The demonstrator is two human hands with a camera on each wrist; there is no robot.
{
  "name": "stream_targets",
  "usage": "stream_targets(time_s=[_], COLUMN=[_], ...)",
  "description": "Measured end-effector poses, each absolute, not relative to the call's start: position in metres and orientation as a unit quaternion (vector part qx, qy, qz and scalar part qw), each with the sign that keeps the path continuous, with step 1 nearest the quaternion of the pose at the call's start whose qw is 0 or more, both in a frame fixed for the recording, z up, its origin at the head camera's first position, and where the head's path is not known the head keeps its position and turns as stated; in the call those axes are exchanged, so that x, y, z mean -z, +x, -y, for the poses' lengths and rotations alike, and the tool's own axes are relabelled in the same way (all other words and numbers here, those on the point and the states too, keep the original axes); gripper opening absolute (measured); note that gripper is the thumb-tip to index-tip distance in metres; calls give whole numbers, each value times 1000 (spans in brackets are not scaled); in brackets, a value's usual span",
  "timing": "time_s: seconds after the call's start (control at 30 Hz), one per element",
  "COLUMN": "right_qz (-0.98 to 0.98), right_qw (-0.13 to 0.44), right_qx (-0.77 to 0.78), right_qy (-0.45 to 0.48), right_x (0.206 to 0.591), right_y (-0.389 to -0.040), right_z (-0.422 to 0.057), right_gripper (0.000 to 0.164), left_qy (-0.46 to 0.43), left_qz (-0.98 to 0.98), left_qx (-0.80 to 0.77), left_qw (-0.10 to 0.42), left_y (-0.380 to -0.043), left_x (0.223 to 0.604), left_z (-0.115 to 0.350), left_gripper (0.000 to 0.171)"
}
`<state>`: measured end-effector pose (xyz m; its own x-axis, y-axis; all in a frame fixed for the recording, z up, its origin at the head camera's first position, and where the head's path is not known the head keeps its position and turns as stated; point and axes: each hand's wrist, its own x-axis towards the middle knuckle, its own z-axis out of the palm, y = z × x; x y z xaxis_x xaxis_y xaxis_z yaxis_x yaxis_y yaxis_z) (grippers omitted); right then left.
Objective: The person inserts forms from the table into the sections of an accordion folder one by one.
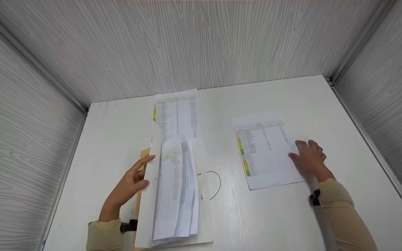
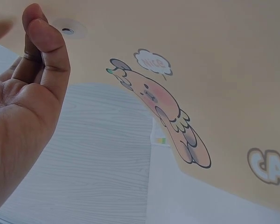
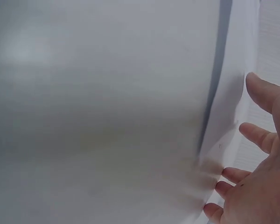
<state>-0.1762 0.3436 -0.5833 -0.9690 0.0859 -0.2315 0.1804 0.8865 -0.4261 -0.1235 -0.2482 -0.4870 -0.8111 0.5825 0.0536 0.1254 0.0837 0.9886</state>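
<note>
My left hand (image 1: 129,184) holds the left edge of a folder (image 1: 206,230), with index finger and thumb at the cover's rim. In the left wrist view the folder's beige outer cover (image 2: 214,93) shows a cartoon bear and the word Nice; the cover stands tilted up. Several printed sheets (image 1: 169,198) lean loosely inside it. At the right lies a stack of printed sheets (image 1: 263,160) with yellow and green marks down its left side. Beside its right edge is my right hand (image 1: 311,157), fingers spread, the fingertips (image 3: 228,175) right at the paper edges.
Another printed sheet (image 1: 178,115) extends beyond the folder's far end. A thin curved fastener strip (image 1: 218,184) sticks out right of the folder. The white table (image 1: 326,115) is bounded by wood-grain panels (image 1: 201,45) at the back and both sides.
</note>
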Motion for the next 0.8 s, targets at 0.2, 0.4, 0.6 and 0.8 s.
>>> stream_targets(time_s=[0.2,0.4,0.6,0.8], right_qz=[-965,-962,-961,-960], right_qw=[85,88,88,86], right_qx=[238,248,249,250], right_qy=[66,74,87,93], right_x=[584,582,580,580], right_y=[-174,-174,-173,-172], right_z=[-343,-341,-336,-333], right_gripper=[63,58,55,53], left_qy=[254,253,239,240], left_qz=[-714,-706,-709,-709], left_qx=[-628,-635,-634,-634], left_qw=[177,186,195,194], left_y=[-125,-127,-128,-129], left_x=[487,486,486,487], left_z=[247,248,251,251], left_gripper=[70,69,70,70])
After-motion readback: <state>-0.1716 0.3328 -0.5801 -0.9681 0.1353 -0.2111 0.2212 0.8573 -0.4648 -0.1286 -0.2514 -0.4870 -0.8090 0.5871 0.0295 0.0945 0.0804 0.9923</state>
